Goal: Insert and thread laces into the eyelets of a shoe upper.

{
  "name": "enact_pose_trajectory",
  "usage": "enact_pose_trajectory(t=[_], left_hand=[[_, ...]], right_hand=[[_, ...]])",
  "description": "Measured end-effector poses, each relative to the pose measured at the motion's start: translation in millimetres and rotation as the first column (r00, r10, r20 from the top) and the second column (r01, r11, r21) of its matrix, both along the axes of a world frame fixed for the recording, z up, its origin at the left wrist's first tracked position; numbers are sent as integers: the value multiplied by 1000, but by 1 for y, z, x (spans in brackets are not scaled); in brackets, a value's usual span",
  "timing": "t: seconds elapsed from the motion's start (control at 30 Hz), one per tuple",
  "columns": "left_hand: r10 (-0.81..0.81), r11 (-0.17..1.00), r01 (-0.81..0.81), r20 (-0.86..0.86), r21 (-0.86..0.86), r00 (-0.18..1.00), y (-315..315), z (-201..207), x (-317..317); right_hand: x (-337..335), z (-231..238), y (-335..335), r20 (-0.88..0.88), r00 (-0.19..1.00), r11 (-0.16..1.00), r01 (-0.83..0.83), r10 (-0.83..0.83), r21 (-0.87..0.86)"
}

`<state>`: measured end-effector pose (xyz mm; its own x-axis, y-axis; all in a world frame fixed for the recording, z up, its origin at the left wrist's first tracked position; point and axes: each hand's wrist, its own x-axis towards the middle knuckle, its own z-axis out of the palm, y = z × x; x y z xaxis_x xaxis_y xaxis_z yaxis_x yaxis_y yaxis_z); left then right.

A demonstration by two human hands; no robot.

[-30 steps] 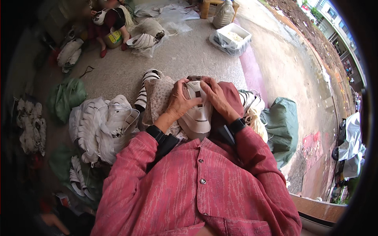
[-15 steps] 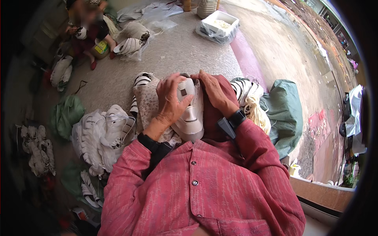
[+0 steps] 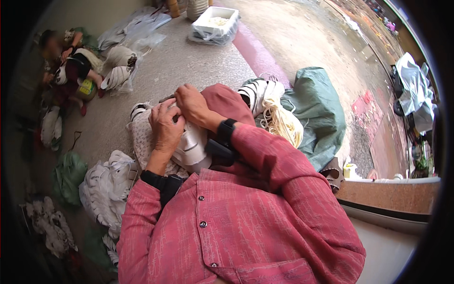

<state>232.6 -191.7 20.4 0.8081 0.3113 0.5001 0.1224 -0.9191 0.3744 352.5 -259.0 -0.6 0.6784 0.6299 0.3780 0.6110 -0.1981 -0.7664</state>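
A white shoe upper (image 3: 191,146) lies across my lap, its rounded end towards me. My left hand (image 3: 164,124) is closed over its far part, thumb and fingers curled together. My right hand (image 3: 193,105) meets it at the far end, with fingers bent and pressed together near a dark edge. What the right fingertips pinch is hidden. Under the shoe upper spreads a flowered cloth (image 3: 142,135), and a dark red cloth (image 3: 229,102) covers my right knee.
Piled white shoe uppers (image 3: 106,187) lie at left beside a green bag (image 3: 69,175). At right are striped uppers (image 3: 265,92), cream cords (image 3: 283,125) and a green sack (image 3: 319,113). A white box (image 3: 215,20) stands ahead. Another person (image 3: 71,61) sits far left.
The view has swung to the right, so the surroundings sit further left. My right hand has turned inward across the shoe upper, closer to the left hand, and its fingers have bent.
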Motion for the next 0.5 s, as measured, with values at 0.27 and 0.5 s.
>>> enact_pose_trajectory(t=[0.27,0.5], left_hand=[[-232,778,223,60,-587,971,4,74,-40],[-363,335,850,776,-407,515,-69,216,-84]], right_hand=[[48,-9,-104,-211,977,990,13,17,143],[158,-139,-265,9,859,791,476,-512,-384]])
